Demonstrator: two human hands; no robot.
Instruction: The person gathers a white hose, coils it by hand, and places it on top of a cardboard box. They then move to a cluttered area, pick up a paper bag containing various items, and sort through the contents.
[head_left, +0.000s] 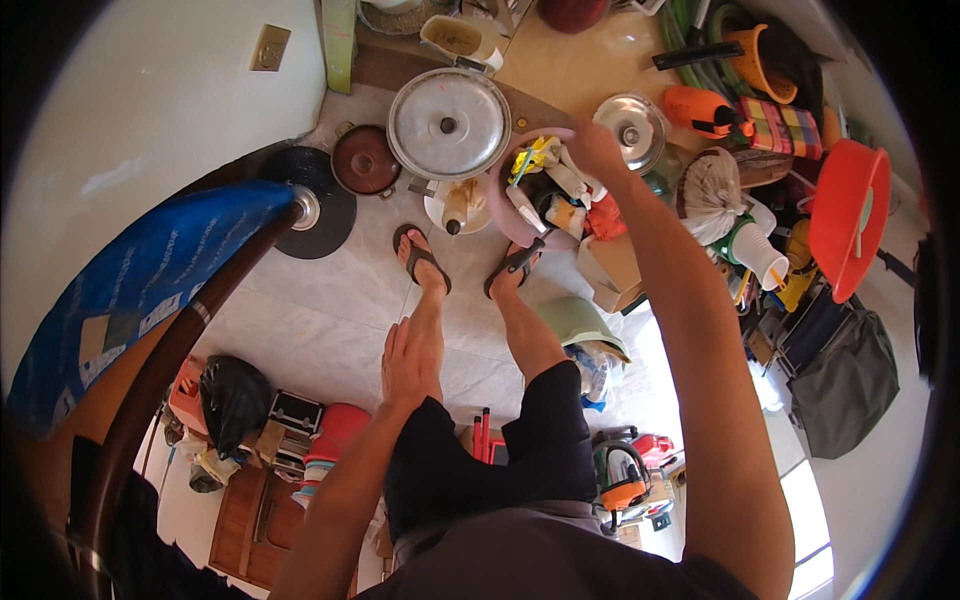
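Observation:
My left hand (406, 367) lies flat on my left leg just below the knee and holds nothing. On the far right, my right hand (596, 152) is at the rim of a pink plastic basin (501, 211), its fingertips hidden. Whether it grips the rim or something inside cannot be made out. The basin holds a yellow wrapper (534, 153), white bottles (568, 181), a red plastic bag (606, 217) and other small items. A dark-handled tool (525, 256) juts over its near edge, above my right foot.
Left of the basin sit a large metal pot lid (450, 124) and a brown lidded pot (366, 160). Another metal lid (631, 133) lies beyond my right hand. A cardboard box (606, 274) and a green bin (581, 326) stand at right. A dark handrail (161, 367) curves along the left.

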